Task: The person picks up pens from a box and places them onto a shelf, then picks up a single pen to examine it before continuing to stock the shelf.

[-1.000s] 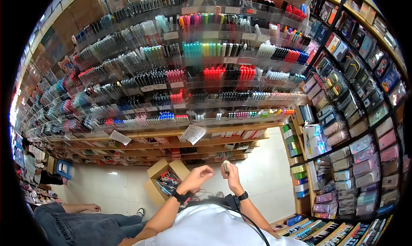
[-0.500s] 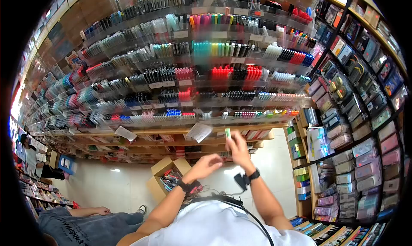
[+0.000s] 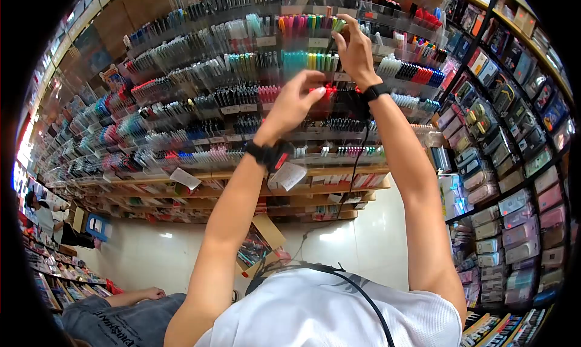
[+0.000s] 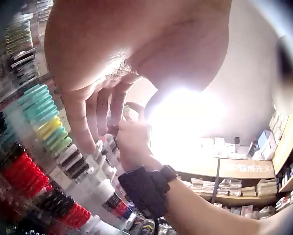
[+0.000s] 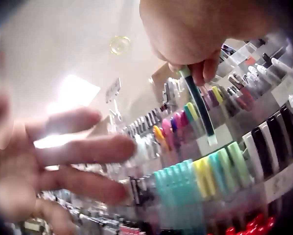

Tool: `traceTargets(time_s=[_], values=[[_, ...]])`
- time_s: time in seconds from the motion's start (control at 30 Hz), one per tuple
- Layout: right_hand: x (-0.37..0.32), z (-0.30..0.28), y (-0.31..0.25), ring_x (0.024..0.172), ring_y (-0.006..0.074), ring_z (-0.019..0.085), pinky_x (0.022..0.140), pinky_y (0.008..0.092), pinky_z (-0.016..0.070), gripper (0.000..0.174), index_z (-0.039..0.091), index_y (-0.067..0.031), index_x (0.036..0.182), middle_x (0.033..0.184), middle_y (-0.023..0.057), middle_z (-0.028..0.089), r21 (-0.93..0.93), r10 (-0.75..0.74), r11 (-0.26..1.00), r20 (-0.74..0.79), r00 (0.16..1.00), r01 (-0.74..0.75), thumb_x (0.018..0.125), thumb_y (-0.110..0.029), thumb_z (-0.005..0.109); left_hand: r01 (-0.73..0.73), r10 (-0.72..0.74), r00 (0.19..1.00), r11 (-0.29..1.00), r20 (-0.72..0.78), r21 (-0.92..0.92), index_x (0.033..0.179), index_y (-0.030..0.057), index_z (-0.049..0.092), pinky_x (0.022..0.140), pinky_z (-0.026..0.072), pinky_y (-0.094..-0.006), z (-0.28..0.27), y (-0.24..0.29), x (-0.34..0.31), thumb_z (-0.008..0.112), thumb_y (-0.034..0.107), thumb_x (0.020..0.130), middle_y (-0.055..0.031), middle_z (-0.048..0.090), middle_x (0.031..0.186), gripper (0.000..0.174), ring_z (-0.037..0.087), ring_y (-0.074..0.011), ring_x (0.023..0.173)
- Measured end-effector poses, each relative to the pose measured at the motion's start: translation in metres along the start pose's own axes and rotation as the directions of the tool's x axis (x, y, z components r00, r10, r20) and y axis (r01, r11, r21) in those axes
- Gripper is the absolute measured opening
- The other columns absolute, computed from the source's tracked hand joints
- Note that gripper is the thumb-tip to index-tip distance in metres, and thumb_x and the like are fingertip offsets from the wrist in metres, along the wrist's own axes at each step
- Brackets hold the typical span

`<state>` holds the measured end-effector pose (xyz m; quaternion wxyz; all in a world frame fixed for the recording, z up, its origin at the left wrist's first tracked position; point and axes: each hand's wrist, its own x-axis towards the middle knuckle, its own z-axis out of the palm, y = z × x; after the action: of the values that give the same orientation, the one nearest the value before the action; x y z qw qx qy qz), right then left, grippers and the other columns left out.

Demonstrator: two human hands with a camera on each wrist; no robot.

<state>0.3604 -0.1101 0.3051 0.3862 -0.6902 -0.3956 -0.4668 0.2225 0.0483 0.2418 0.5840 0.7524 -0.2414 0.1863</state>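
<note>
High on the pen rack [image 3: 316, 43], my right hand [image 3: 357, 51] pinches a pen with a pale green end and a dark barrel. In the right wrist view this pen [image 5: 200, 105] points downward from the fingers, in front of a row of coloured pens and over the teal, yellow and green highlighters [image 5: 205, 176] of the tier below. My left hand [image 3: 295, 105] is lower and further left, its fingers spread and nothing in them. It hovers before the red-capped pens [image 4: 29, 171], close to the turquoise highlighters [image 4: 38, 105].
Clear-fronted tiers of pens stretch left across the wall. Pencil cases in packets [image 3: 520, 232] hang on the right-hand rack. An open cardboard box [image 3: 269, 232] of pens stands on the floor below. Another person [image 3: 121, 320] is at lower left. A black cable [image 3: 357, 165] hangs near my right wrist.
Both hands have risen from in front of my body to the rack. My right hand has carried the green-ended pen up to the upper tiers; my left hand has followed lower down.
</note>
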Motion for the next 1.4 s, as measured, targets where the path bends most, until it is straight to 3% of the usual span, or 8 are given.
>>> traceTargets(time_s=[0.17,0.47,0.73,0.83,1.0,1.13,1.33,1.4], values=[[-0.005,0.026,0.027,0.084,0.0411,0.066,0.073,0.0459,0.0520,0.037,0.053,-0.0062,0.122,0.089,0.0212,0.067,-0.018,0.071,0.997,0.095,0.993,-0.070,0.088,-0.004,0.068,0.070,-0.070,0.997,0.997,0.030,0.012,0.125,0.0002,0.057,0.095,0.0494,-0.0313,0.002,-0.019,0.019,0.062,0.016,0.097,-0.0101,0.063,0.124,0.032,0.060,-0.0178,0.112],[-0.034,0.044,0.054,0.092,0.0301,0.061,0.083,0.0426,0.0463,0.033,0.074,-0.0057,0.075,0.088,0.0090,0.067,-0.361,0.003,0.929,0.225,0.974,0.080,0.089,-0.035,0.068,0.136,-0.136,0.991,0.990,0.007,0.029,0.126,0.0008,0.058,0.089,0.0531,-0.0307,0.005,-0.050,0.025,0.063,0.017,0.098,-0.0081,0.064,0.121,0.032,0.061,-0.0148,0.107],[-0.040,0.033,0.023,0.094,0.0309,0.065,0.080,0.0445,0.0504,0.032,0.074,-0.0097,0.097,0.099,0.0122,0.068,-0.605,-0.131,0.762,0.205,0.970,0.231,0.089,-0.041,0.070,-0.014,0.020,0.996,0.998,-0.085,0.064,0.112,0.0003,0.065,0.088,0.0517,-0.0345,-0.001,-0.079,0.001,0.072,0.024,0.090,-0.0124,0.071,0.105,0.033,0.067,-0.0203,0.097],[-0.053,0.006,-0.069,0.086,0.0396,0.059,0.077,0.0444,0.0472,0.019,0.064,0.0045,0.091,0.094,0.0218,0.062,-0.250,-0.186,0.944,0.134,0.973,0.214,0.083,-0.010,0.071,0.121,-0.108,0.986,0.988,-0.130,0.096,0.113,0.0018,0.067,0.085,0.0525,-0.0325,-0.017,-0.058,-0.061,0.070,0.025,0.092,-0.0104,0.073,0.102,0.032,0.068,-0.0182,0.093],[-0.133,0.009,-0.113,0.086,0.0299,0.068,0.076,0.0421,0.0529,0.022,0.072,-0.0039,0.098,0.095,0.0131,0.072,0.174,0.012,0.981,0.376,0.927,-0.083,0.091,-0.024,0.068,0.326,-0.329,0.942,0.944,-0.064,-0.056,0.119,0.0027,0.064,0.082,0.0544,-0.0288,-0.049,-0.106,-0.175,0.058,0.021,0.101,-0.0075,0.071,0.107,0.026,0.066,-0.0136,0.090],[-0.251,0.057,-0.154,0.077,0.0297,0.069,0.071,0.0371,0.0536,0.020,0.070,-0.0015,0.099,0.091,0.0144,0.072,0.307,0.037,0.871,0.738,0.674,-0.384,0.090,-0.020,0.070,0.636,-0.676,0.726,0.730,-0.126,-0.253,0.119,0.0007,0.063,0.085,0.0525,-0.0300,-0.052,-0.159,-0.303,0.058,0.026,0.102,-0.0085,0.070,0.108,0.031,0.066,-0.0154,0.093],[-0.473,0.110,-0.204,0.092,0.0403,0.067,0.082,0.0459,0.0535,0.037,0.068,0.0010,0.107,0.101,0.0244,0.070,0.004,0.001,0.806,1.000,0.007,-0.593,0.087,-0.030,0.070,0.808,-0.892,0.394,0.452,-0.224,-0.378,0.090,-0.0001,0.068,0.064,0.0513,-0.0326,-0.012,-0.267,-0.535,0.057,0.009,0.086,-0.0077,0.068,0.080,0.015,0.064,-0.0185,0.071],[-0.517,0.108,-0.228,0.096,0.0420,0.066,0.086,0.0479,0.0517,0.039,0.066,0.0030,0.109,0.103,0.0273,0.068,0.013,-0.046,0.800,0.998,-0.040,-0.600,0.087,-0.029,0.069,0.955,-0.942,0.285,0.262,-0.177,0.141,0.100,-0.0006,0.069,0.072,0.0526,-0.0340,-0.004,-0.286,-0.581,0.056,0.007,0.086,-0.0061,0.069,0.086,0.021,0.064,-0.0156,0.080]])
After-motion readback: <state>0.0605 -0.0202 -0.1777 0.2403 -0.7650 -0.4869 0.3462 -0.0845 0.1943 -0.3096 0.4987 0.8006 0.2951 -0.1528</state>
